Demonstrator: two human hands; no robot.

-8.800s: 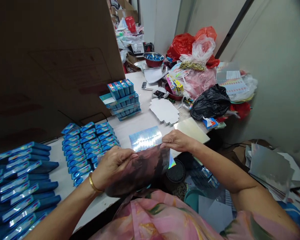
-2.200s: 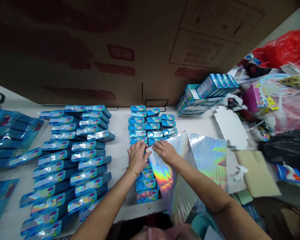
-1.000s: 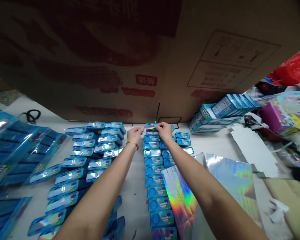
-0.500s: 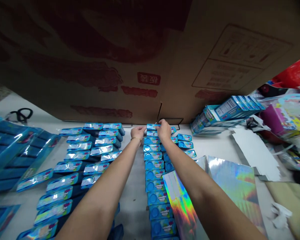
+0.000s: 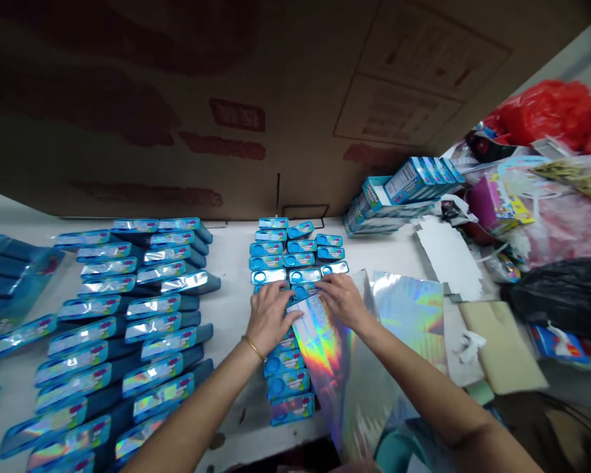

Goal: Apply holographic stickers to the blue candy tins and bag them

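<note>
Several blue tin-like boxes stand in close rows before me, their narrow blue faces up. Over the middle of these rows is my left hand, its fingers bent above the boxes and its thumb stretched apart beside a shiny rainbow sticker sheet. The sheet lies slanted across the boxes, a pale printed patch near its upper corner. My right hand is at the sheet's top edge, fingers pressed together there; the fingertips are partly hidden. A second silvery sheet lies right of it.
More blue boxes stand in rows on the left. A large cardboard carton walls off the back. Packed blue boxes, a white card, a tan pad and a red plastic bag are on the right.
Both hands have come back from the far end of the middle rows to the shiny sheet. The view has shifted, showing more of the right side and the near table edge.
</note>
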